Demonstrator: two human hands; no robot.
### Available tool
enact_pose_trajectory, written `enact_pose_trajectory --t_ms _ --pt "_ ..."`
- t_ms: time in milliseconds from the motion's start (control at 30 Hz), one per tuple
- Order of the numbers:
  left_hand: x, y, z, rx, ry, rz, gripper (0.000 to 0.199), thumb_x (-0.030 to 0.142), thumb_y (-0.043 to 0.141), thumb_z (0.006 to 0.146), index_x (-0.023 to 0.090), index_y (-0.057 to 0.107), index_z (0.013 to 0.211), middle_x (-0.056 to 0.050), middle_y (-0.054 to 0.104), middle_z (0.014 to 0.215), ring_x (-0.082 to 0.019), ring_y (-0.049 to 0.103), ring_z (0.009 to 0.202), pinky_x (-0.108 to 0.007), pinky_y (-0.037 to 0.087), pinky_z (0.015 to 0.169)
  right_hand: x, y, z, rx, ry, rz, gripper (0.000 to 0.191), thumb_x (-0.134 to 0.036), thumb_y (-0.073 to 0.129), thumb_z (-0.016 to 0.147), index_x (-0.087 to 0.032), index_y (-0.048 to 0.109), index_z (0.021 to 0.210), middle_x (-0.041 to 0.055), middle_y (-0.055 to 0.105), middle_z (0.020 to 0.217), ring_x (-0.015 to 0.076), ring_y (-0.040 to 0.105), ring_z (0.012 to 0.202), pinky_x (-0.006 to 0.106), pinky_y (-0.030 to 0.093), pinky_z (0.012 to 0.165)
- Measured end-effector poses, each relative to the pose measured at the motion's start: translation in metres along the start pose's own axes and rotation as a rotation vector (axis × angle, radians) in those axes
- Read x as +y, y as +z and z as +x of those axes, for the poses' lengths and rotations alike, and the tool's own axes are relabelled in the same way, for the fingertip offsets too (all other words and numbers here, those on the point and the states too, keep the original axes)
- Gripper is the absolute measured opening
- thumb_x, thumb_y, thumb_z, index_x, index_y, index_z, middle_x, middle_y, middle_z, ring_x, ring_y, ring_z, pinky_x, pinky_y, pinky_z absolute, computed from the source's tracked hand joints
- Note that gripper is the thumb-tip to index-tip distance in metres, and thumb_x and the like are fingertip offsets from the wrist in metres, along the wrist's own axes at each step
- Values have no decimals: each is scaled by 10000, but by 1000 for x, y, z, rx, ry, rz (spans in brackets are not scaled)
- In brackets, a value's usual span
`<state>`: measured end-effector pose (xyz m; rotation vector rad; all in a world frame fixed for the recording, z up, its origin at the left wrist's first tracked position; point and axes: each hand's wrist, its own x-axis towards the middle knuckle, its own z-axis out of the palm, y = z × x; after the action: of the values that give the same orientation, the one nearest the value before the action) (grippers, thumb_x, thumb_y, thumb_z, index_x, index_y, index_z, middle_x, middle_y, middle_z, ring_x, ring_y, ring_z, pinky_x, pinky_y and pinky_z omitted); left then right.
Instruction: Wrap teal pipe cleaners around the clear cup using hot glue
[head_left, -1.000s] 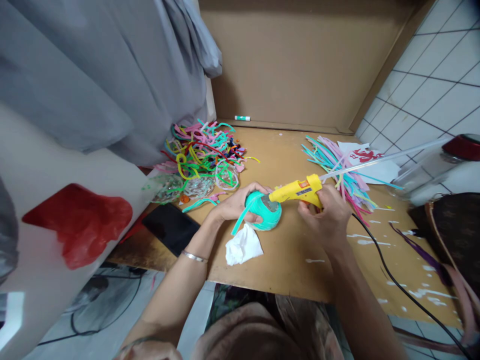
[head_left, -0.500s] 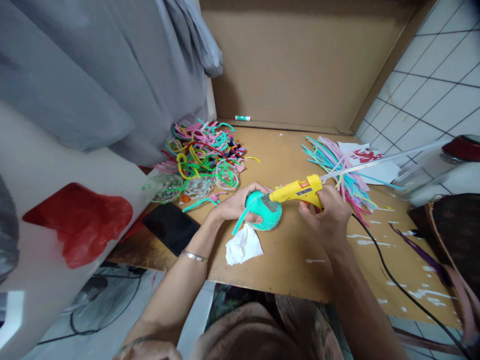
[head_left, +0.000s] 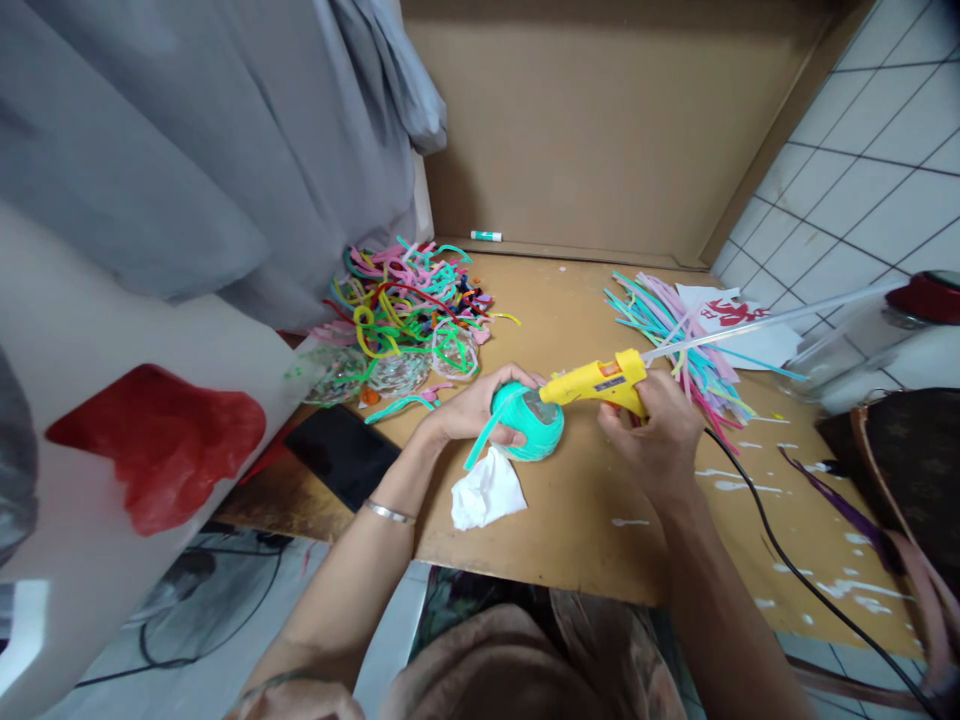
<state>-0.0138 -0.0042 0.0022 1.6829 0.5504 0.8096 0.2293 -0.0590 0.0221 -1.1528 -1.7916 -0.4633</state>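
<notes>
The left hand (head_left: 471, 405) was curled around the green ball (head_left: 538, 440), fingers at the back and thumb pressed on the near side. The right hand (head_left: 667, 430) was wrapped tight around the handle of a yellow glue gun (head_left: 589, 385). The ball was in front of the person, near the middle of the table (head_left: 570, 540), but I could not tell if it rested on the wood. On the ball, at about one o'clock, was a bare grey patch (head_left: 535, 406). The gun came in from two o'clock with its tip at that patch; I could not tell if it touched. A loose green strip (head_left: 484, 442) hung off the ball toward eight o'clock. Almost nothing had changed in the last second: both hands, the ball and the gun had stayed in the same spots. To me, that meant the person was keeping the tip steady at one place. From the ball, a crumpled tissue (head_left: 489, 497) lay just beside it at seven o'clock, a black phone (head_left: 341, 455) at nine, a messy pile of fuzzy sticks (head_left: 397, 305) at ten, and a straighter bunch (head_left: 675, 335) at two.
</notes>
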Motion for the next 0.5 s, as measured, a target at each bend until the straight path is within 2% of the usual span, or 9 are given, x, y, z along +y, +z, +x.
enact_pose_trajectory --t_ms 267,500 --pt "0 0 0 3 5 7 638 222 898 500 186 571 1047 -141 605 1338 -301 604 1207 -425 480 986 -1 -1 1 1 2 2 182 -138 587 738 -238 435 730 -3 535 721 160 521 656 276 378 560" --pt "0 0 0 7 12 8 640 240 901 502 187 594 1061 -136 611 1337 -297 608 1190 -418 484 973 -2 -1 0 -7 37 -1 152 -130 586 716 -234 482 755 0 549 726 163 517 648 284 377 560"
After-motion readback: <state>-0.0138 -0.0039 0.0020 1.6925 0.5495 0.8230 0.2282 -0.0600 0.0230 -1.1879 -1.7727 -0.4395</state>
